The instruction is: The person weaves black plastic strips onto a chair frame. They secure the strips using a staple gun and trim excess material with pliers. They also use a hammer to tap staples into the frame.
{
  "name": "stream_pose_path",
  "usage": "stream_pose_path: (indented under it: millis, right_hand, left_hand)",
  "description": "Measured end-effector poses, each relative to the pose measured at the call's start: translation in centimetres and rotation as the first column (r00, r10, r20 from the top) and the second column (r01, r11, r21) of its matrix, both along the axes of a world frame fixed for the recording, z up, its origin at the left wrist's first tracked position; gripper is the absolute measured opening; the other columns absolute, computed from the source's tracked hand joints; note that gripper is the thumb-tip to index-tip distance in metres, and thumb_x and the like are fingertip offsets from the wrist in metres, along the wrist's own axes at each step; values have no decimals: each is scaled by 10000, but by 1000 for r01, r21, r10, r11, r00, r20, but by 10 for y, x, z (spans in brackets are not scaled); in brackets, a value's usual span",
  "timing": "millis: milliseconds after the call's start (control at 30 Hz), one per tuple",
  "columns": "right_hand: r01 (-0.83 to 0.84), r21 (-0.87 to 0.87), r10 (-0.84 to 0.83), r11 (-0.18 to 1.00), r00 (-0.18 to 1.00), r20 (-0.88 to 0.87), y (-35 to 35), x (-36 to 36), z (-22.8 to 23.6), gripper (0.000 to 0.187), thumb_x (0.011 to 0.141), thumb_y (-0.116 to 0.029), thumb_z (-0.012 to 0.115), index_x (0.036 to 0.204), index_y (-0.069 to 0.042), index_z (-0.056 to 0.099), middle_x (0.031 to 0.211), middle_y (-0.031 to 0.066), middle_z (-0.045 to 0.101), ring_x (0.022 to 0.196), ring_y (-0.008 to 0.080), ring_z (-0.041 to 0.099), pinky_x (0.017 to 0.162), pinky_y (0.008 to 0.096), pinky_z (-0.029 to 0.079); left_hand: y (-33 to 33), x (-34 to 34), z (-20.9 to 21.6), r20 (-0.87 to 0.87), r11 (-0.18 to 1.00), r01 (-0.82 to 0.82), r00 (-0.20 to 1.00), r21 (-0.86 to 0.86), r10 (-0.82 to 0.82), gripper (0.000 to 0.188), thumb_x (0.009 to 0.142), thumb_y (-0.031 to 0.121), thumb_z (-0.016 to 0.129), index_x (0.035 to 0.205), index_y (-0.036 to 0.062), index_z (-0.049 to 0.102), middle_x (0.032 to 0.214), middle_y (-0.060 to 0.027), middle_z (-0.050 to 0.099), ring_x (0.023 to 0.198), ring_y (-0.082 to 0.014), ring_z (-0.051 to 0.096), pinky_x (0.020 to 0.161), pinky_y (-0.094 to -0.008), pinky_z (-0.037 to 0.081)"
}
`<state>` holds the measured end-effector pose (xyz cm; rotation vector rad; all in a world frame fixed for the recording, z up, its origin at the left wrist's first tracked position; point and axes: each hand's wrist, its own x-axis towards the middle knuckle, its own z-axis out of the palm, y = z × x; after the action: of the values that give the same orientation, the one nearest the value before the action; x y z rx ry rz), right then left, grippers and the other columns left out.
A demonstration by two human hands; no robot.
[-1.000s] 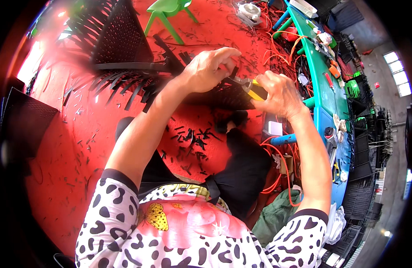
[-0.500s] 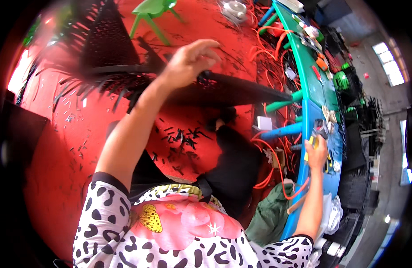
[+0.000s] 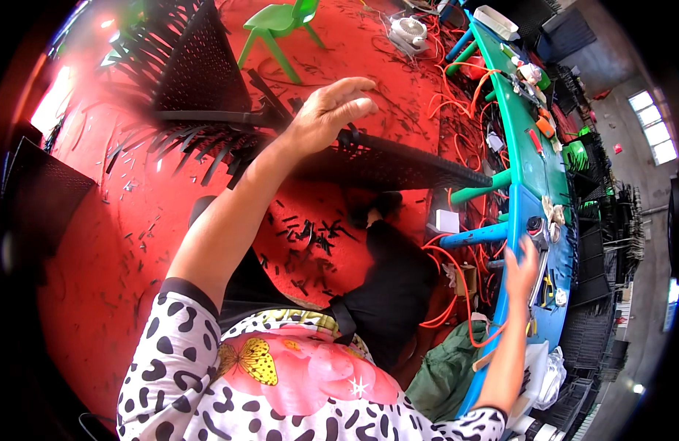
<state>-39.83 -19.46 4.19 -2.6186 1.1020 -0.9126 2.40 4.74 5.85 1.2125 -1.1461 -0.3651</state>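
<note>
My left hand (image 3: 330,117) is open, fingers stretched and thumb apart, over the corner of a black woven frame piece (image 3: 405,163). Whether its wrist touches the frame I cannot tell. Loose black strips (image 3: 196,140) stick out along the piece's left side, and a tall woven panel (image 3: 199,70) rises behind them. Above the edge of the blue table (image 3: 521,209), my right hand (image 3: 522,270) has its fingers apart and nothing visible in it. Next to it lie a long metal tool (image 3: 539,268), a yellow-and-black handled tool (image 3: 549,285) and a round, dark-and-silver tool (image 3: 535,226).
Beyond the blue table, a green table (image 3: 527,158) carries a red-handled tool (image 3: 535,141) and an orange tool (image 3: 546,125). Orange hoses (image 3: 464,275) loop beneath. A green chair (image 3: 277,26) and a white fan (image 3: 409,31) stand farther off. Black scraps (image 3: 317,234) litter the red floor.
My right hand has let go of the yellow tool it held and its fingers have spread. My left hand's fingers have straightened from a loose curl. The view has shifted slightly.
</note>
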Motion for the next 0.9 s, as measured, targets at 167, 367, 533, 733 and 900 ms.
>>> stream_pose_path:
  millis: [167, 367, 533, 733, 900]
  right_hand:
    - [-600, -128, 613, 790, 778, 136, 115, 217, 37, 358, 751, -160, 717, 1052, 2, 611, 1002, 162, 630, 967, 321, 596, 853, 381, 472]
    - [-562, 130, 575, 817, 811, -109, 151, 301, 30, 312, 727, -158, 716, 987, -10, 627, 928, 172, 628, 901, 345, 603, 796, 446, 477]
    - [-739, 254, 555, 623, 648, 522, 138, 287, 20, 116, 763, -29, 657, 859, 17, 612, 857, 136, 643, 816, 274, 639, 743, 329, 488]
    - [-728, 77, 595, 681, 611, 522, 142, 255, 6, 82, 844, -42, 651, 884, 20, 615, 901, 95, 627, 767, 168, 606, 715, 271, 485]
    - [-722, 96, 521, 685, 578, 628, 148, 254, -5, 106, 865, -74, 650, 884, 24, 612, 903, 86, 623, 776, 142, 583, 699, 247, 470]
  left_hand:
    - [8, -2, -5, 0, 1000, -12, 1000, 24, 12, 423, 965, 303, 509, 1284, 26, 481, 1034, -29, 648, 940, -88, 551, 788, -245, 433]
    - [3, -4, -12, 271, 970, -229, 932, -80, 242, 466, 944, 238, 542, 1327, -3, 429, 1264, -93, 536, 1182, -180, 476, 1014, -325, 356]
    - [-2, -11, -14, 309, 878, -403, 826, -260, 471, 464, 931, 209, 559, 1322, -2, 423, 1277, -114, 514, 1194, -204, 481, 1020, -329, 356]
    - [6, -6, -8, 528, 942, -314, 784, -118, 327, 267, 831, 113, 633, 1067, -5, 590, 1066, -141, 613, 965, -302, 596, 849, -372, 471]
    - [20, -15, -4, 642, 987, -152, 751, -57, 153, 299, 720, 54, 652, 1007, -6, 594, 1004, -159, 613, 950, -351, 585, 831, -398, 480]
